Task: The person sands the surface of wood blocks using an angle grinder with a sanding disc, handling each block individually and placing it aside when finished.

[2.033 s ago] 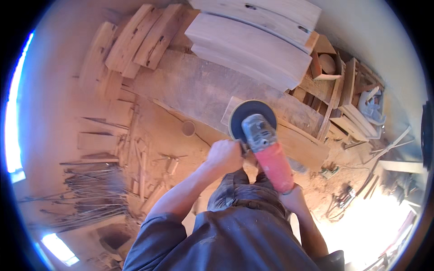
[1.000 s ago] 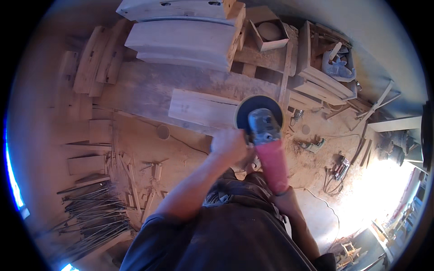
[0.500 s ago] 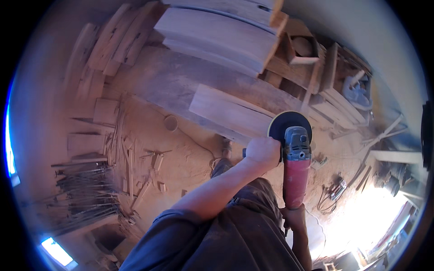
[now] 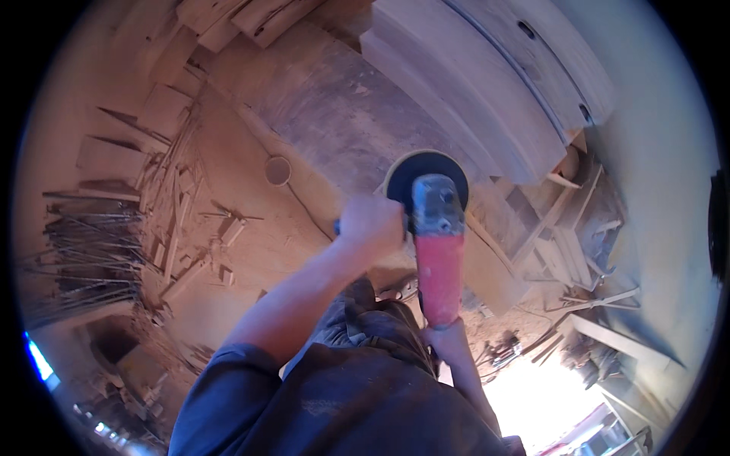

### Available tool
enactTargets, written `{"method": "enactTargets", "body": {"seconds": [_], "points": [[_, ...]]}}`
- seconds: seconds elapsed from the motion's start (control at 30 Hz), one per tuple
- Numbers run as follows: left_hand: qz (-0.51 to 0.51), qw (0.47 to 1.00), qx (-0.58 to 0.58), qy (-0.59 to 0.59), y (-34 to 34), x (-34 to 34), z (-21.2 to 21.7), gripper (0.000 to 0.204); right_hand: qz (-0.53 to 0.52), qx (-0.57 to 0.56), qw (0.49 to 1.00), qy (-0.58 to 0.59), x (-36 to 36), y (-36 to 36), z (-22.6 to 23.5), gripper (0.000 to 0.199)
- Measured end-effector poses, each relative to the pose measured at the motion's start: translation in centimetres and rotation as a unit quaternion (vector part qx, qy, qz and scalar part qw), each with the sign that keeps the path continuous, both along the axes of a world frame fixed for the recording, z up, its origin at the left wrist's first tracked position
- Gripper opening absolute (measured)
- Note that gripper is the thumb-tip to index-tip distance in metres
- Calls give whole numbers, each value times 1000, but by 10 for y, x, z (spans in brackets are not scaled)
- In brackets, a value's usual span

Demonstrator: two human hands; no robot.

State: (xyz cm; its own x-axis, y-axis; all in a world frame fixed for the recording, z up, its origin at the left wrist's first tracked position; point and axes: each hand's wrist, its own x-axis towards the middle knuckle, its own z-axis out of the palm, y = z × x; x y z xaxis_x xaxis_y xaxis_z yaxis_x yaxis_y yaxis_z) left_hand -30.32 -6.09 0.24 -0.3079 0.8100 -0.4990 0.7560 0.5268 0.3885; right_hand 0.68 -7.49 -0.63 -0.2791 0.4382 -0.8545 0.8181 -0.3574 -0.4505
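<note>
A: So, where does the angle grinder [image 4: 435, 243] sit right now?

B: You hold it out in front of your body, red barrel pointing back toward you, grey gear head and dark round disc [image 4: 422, 169] away from you. The disc hangs over the edge of a pale plank [image 4: 494, 266] lying on the sawdust-covered floor [image 4: 251, 228]; whether it touches the wood, I cannot tell.

A: And your hands?

B: Your left hand [image 4: 371, 223] is a closed grip, fist wrapped round the side handle just left of the gear head. Your right hand [image 4: 449, 338] is closed round the rear end of the red barrel, close to your waist.

A: What lies about?

B: Beyond the disc, a stack of long curved boards [image 4: 487, 83] runs up to the right. A small round cup [image 4: 277, 170] stands on the floor to the left, well apart from the tool. Farther left, a heap of thin wood offcuts [image 4: 99, 243]. Right of the plank, a jumble of wooden frames [image 4: 578, 243].
</note>
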Motion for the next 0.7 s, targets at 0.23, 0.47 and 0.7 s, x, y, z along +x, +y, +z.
{"method": "enactTargets", "body": {"seconds": [0.23,0.47,0.7], "points": [[-43,995,48,-75,-4,50,-8,17,-122,-66,989,-60,38,-28,26,23],[-21,1000,-3,14,-13,-13,-6,22,-47,-18,999,2,-25,-13,17,37],[-94,993,-54,39,3,30,8,19,-108,-72,991,-18,2,-16,33,38]]}}
